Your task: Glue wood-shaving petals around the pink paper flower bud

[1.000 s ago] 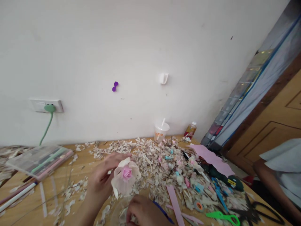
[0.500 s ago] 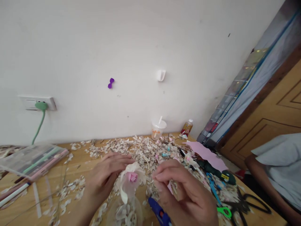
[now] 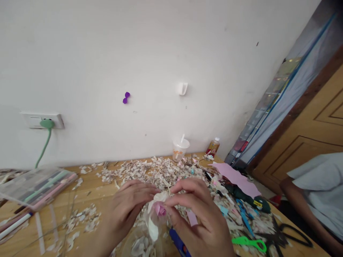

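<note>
A handmade flower [image 3: 160, 210] with a pink centre and white outer petals is upright between my hands. My left hand [image 3: 125, 205] is closed around its left side, fingers bent over behind the petals. The thumb and fingertips of my right hand [image 3: 200, 214] pinch at the flower's right edge, close to the pink centre. Below the flower stands a clear tub [image 3: 128, 244] with pale shell-like pieces in it. A blue tool [image 3: 177, 241], partly covered by my right hand, lies beside the tub; its kind is unclear.
Pale flakes [image 3: 139, 170] cover much of the wooden table. Green scissors [image 3: 248, 242], black scissors [image 3: 293, 233] and pink paper [image 3: 237, 180] lie right. A plastic cup [image 3: 180, 148] and bottle [image 3: 213, 147] stand behind. A pen case [image 3: 40, 187] sits left; another person [image 3: 321, 192] is right.
My right hand has moved left onto the flower's edge. The flower has shifted slightly right and down and turned toward that hand. More of the green scissors shows.
</note>
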Demonstrator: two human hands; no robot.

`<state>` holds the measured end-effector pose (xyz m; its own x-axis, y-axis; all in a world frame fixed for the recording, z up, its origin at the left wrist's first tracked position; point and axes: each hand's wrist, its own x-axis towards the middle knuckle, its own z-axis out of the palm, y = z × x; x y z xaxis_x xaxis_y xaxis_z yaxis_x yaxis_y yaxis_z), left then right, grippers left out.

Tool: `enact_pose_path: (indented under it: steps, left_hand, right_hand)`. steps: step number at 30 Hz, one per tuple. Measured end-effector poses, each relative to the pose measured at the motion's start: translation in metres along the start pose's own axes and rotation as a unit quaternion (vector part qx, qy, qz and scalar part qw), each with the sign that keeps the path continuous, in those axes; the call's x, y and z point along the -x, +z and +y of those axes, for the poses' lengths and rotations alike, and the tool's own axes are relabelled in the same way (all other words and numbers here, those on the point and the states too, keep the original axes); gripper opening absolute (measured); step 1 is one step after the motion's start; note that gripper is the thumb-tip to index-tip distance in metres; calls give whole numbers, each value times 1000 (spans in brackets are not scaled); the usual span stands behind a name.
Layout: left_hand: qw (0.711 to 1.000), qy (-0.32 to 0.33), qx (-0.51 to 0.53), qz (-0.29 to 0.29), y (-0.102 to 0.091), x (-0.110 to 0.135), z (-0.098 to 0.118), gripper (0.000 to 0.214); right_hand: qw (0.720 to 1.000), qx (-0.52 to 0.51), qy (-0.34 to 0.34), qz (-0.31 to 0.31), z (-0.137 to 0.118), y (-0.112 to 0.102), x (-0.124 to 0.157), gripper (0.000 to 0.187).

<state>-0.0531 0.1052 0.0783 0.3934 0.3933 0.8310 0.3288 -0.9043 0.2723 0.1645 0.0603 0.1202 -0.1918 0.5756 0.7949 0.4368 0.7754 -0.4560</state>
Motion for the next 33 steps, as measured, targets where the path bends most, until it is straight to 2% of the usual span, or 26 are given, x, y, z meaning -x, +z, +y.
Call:
enact_pose_path:
  steps: [9,19,26,33]
  left_hand:
    - [999,25,-21,3,1,0,1,24]
    - [999,33,-12,-19,1,4,-3,24]
    - [997,74,-27,-21,4,-2,0,22]
    - [997,74,-21,-24,4,-3,0,20]
  right_hand:
    - [999,-9,45,-2,1,1,4,18]
    - [998,40,-14,-48,3,-12,7,24]
    - [999,27,-19,1,-7,-10,-4,18]
    - [999,42,-18,-29,-9,-17,-2,17]
